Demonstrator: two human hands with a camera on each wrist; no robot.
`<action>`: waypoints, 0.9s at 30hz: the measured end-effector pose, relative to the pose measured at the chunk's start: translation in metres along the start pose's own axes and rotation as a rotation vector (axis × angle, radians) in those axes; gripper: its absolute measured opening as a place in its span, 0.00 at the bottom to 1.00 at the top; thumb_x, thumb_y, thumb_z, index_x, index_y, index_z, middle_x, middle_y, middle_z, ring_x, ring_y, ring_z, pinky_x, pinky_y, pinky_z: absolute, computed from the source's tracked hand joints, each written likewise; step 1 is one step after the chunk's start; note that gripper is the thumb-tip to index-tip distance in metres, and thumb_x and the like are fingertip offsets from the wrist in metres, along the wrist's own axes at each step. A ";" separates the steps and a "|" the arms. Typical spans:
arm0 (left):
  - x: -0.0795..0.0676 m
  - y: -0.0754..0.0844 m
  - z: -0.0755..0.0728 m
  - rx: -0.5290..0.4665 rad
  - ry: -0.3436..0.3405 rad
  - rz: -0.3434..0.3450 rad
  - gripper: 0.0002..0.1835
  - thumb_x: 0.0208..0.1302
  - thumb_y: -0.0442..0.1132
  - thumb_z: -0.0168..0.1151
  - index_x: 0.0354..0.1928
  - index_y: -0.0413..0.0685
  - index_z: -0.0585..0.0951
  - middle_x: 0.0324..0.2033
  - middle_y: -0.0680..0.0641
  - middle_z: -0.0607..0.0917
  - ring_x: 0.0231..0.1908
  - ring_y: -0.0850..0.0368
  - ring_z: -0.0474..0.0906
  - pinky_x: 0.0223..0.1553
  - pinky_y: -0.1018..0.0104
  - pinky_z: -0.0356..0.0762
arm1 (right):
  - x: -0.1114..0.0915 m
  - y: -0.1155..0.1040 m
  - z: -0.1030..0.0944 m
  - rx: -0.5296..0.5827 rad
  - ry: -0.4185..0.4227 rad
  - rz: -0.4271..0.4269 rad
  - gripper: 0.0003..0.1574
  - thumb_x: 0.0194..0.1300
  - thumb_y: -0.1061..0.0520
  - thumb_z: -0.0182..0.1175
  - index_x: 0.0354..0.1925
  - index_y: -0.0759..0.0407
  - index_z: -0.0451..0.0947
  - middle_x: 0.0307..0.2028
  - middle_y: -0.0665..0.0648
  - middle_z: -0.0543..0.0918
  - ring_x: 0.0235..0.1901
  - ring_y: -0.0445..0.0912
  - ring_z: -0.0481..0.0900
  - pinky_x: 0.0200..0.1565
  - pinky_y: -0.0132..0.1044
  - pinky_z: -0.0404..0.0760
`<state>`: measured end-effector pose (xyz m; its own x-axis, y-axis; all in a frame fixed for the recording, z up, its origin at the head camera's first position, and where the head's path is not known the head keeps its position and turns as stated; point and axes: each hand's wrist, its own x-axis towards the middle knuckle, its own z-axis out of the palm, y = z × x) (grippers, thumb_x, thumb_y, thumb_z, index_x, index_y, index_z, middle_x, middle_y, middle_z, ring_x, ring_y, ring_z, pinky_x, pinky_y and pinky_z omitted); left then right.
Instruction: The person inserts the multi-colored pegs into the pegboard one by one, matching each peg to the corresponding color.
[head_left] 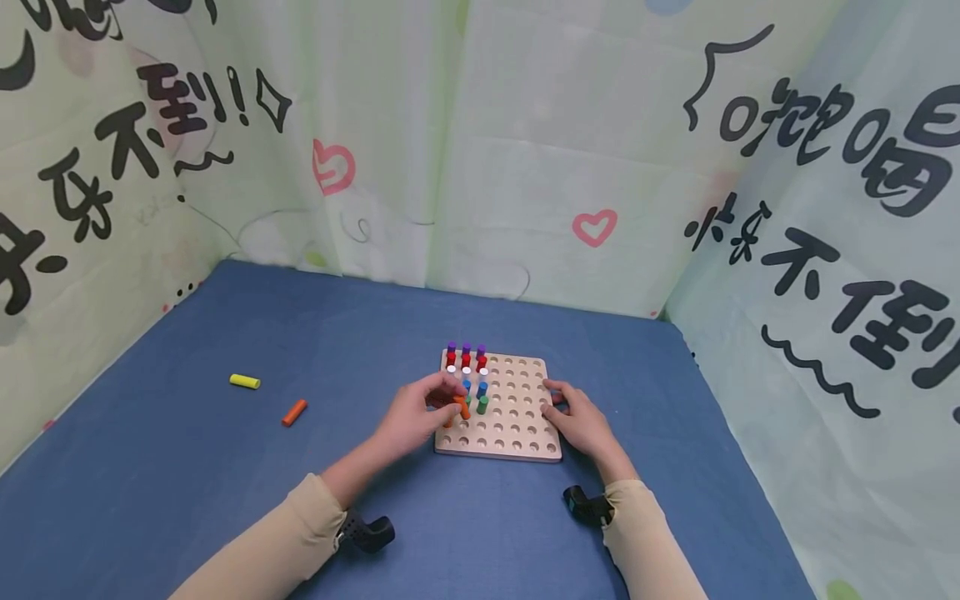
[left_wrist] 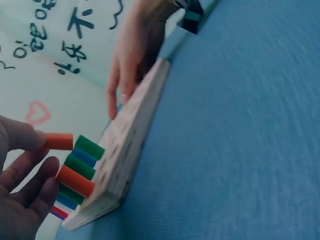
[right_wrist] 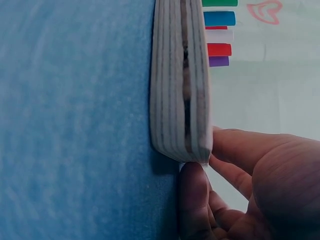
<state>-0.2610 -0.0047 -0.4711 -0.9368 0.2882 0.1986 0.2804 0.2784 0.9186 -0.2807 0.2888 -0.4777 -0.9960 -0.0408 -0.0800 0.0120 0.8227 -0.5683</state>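
Note:
My left hand pinches an orange peg between thumb and fingers, above the left part of a wooden pegboard. A second orange peg stands in the board close by the fingertips. Beyond it, short rows of green pegs, blue pegs, white pegs, red pegs and purple pegs stand upright. Some are partly hidden by the left hand. At the board's right edge my right hand holds on, its thumb over the top and a finger against the side.
On the blue cloth to the left lie a yellow peg and an orange peg lying loose. A pale printed curtain rises behind and at both sides. Each wrist carries a black camera.

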 end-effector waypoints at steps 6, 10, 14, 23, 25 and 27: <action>0.002 0.000 0.005 0.119 -0.044 0.053 0.09 0.66 0.30 0.68 0.46 0.49 0.87 0.39 0.54 0.88 0.40 0.59 0.81 0.44 0.63 0.80 | -0.001 0.000 0.000 0.007 0.000 0.001 0.32 0.77 0.52 0.58 0.74 0.55 0.68 0.58 0.64 0.77 0.43 0.51 0.77 0.45 0.45 0.73; 0.003 0.001 0.008 0.220 -0.052 0.081 0.08 0.65 0.31 0.70 0.44 0.51 0.88 0.38 0.56 0.86 0.40 0.58 0.77 0.43 0.63 0.78 | -0.001 0.000 0.001 0.007 -0.005 0.003 0.32 0.77 0.52 0.58 0.74 0.55 0.68 0.59 0.64 0.77 0.44 0.51 0.77 0.45 0.46 0.74; 0.001 0.001 0.010 0.356 -0.038 0.120 0.08 0.65 0.33 0.71 0.43 0.55 0.89 0.35 0.58 0.85 0.37 0.60 0.70 0.40 0.63 0.71 | -0.002 0.000 0.001 0.012 -0.008 0.001 0.32 0.77 0.51 0.58 0.74 0.55 0.68 0.59 0.64 0.77 0.44 0.51 0.77 0.46 0.48 0.75; 0.000 -0.002 0.011 0.515 -0.031 0.223 0.10 0.63 0.33 0.73 0.43 0.56 0.90 0.33 0.58 0.88 0.34 0.60 0.68 0.44 0.58 0.65 | -0.001 0.001 0.000 0.003 -0.002 0.001 0.32 0.77 0.52 0.58 0.75 0.55 0.68 0.59 0.65 0.77 0.46 0.53 0.78 0.49 0.51 0.75; 0.000 -0.002 0.011 0.553 -0.053 0.226 0.11 0.63 0.34 0.73 0.44 0.58 0.90 0.36 0.58 0.88 0.36 0.61 0.68 0.43 0.60 0.65 | -0.001 0.001 0.000 0.004 -0.004 0.002 0.32 0.77 0.52 0.58 0.75 0.55 0.68 0.59 0.64 0.77 0.46 0.53 0.77 0.49 0.51 0.75; -0.001 -0.002 0.011 0.585 -0.068 0.237 0.11 0.64 0.34 0.72 0.46 0.58 0.89 0.39 0.57 0.88 0.37 0.60 0.69 0.42 0.60 0.65 | -0.001 0.001 0.000 0.005 -0.004 0.000 0.32 0.77 0.52 0.58 0.74 0.55 0.68 0.59 0.64 0.77 0.45 0.53 0.77 0.48 0.50 0.74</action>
<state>-0.2582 0.0042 -0.4767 -0.8252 0.4555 0.3340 0.5646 0.6490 0.5100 -0.2800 0.2893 -0.4779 -0.9956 -0.0430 -0.0836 0.0126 0.8197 -0.5726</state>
